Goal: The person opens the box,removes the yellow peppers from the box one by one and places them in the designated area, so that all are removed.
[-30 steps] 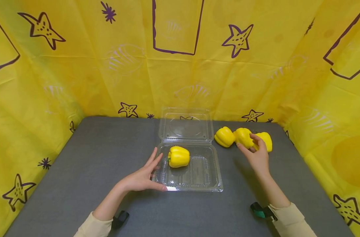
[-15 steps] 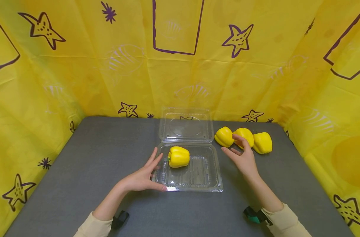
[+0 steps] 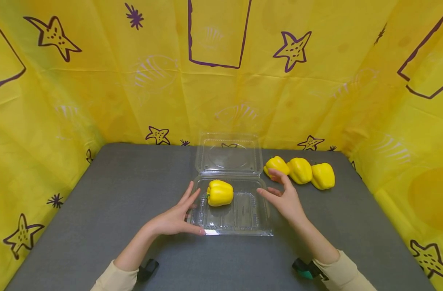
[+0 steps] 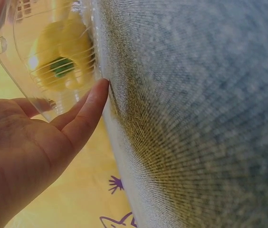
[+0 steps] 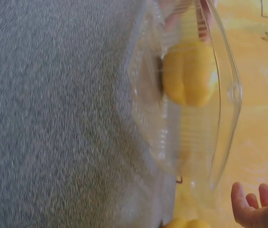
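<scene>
A clear plastic clamshell box (image 3: 243,220) lies open on the grey table, its lid (image 3: 228,155) standing up at the back. One yellow bell pepper (image 3: 219,192) sits inside the tray, seen through the plastic in the left wrist view (image 4: 60,52) and the right wrist view (image 5: 188,78). My left hand (image 3: 179,216) rests open against the box's left front corner, thumb along the rim. My right hand (image 3: 281,198) hovers open at the box's right edge, holding nothing. Three more yellow peppers (image 3: 299,170) lie in a row to the right of the lid.
Yellow sheeting with purple starfish prints walls the table on three sides. The grey tabletop (image 3: 115,194) stretches bare to the left of the box and along the front edge.
My right hand has let go of the peppers on the right and moved left to the box's right edge. The left hand and the box have stayed put.
</scene>
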{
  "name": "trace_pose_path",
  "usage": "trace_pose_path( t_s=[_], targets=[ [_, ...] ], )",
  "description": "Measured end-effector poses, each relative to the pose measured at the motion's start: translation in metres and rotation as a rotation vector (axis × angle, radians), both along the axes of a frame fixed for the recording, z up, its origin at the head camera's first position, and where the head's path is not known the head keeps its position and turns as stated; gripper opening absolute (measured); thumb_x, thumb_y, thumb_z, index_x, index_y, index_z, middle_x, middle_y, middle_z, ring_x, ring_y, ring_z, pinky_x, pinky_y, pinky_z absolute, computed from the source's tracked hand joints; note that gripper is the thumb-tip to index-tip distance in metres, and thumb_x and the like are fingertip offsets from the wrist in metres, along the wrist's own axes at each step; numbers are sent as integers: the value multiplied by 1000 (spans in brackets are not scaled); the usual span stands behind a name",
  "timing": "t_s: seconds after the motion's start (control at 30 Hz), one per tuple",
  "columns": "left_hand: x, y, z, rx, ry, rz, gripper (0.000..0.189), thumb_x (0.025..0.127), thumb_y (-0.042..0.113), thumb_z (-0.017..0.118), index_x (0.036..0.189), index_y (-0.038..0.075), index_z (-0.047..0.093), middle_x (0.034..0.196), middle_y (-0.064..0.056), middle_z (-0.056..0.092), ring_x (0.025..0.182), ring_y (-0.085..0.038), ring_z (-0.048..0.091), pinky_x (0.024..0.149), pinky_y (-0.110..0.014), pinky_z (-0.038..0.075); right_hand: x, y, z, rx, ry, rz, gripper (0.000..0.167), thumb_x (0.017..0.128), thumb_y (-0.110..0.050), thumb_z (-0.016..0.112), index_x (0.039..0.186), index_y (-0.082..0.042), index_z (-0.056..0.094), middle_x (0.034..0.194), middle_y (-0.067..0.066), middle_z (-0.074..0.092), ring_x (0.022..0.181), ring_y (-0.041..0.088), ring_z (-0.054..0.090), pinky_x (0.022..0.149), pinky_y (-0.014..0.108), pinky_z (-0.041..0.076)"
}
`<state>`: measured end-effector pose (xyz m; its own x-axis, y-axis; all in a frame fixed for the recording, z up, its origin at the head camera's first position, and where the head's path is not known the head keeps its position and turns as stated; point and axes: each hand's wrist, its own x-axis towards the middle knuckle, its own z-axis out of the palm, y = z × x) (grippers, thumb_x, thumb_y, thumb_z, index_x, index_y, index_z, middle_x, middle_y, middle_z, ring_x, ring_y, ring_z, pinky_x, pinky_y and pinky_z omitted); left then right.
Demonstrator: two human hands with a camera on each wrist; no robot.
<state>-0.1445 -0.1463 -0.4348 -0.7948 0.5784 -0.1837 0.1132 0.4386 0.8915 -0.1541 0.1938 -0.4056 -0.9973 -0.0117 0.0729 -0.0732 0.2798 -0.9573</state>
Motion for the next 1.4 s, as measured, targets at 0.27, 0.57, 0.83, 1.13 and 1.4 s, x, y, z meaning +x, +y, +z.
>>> trace_pose_path(
  t_s=[0.27, 0.57, 0.83, 1.13, 1.4],
  targets=[
    [1, 0, 1, -2, -4, 4, 120, 76, 31, 85, 158, 13, 0, 158, -3, -30, 139, -38, 32, 105, -60, 32, 2, -14, -7, 1, 47, 83, 67, 83, -19, 80, 140, -10, 45, 143, 9, 45, 130, 29, 40, 99, 45, 46],
    [0, 0, -1, 2, -1, 2, 119, 76, 31, 85, 158, 13, 0, 158, -3, -30, 139, -38, 32, 105, -59, 33, 1, -32, -16, 46, 87, 165, 68, 79, -16, 83, 138, -8, 48, 140, 12, 48, 126, 37, 42, 95, 43, 49],
    [0, 0, -1, -6, -1, 7, 120, 76, 32, 85, 158, 13, 0, 158, -4, -29, 139, -38, 32, 104, -59, 34, -3, -45, -19, 42, 60, 225, 68, 78, -13, 84, 136, -6, 49, 137, 15, 49, 124, 38, 44, 96, 50, 47],
    [0, 0, -1, 7, -5, -3, 119, 77, 32, 84, 158, 13, -1, 157, -4, -31, 139, -39, 31, 104, -61, 32, -12, -54, -28, 146, 84, 245, 68, 76, -16, 85, 135, -8, 52, 134, 15, 52, 121, 35, 48, 94, 48, 49],
    [0, 0, -1, 6, -8, -2, 118, 77, 32, 84, 158, 13, 0, 157, -4, -31, 139, -40, 31, 104, -61, 33, -17, -62, -31, 245, 125, 259, 69, 76, -18, 85, 135, -7, 52, 132, 13, 53, 120, 34, 50, 92, 47, 50]
  ],
)
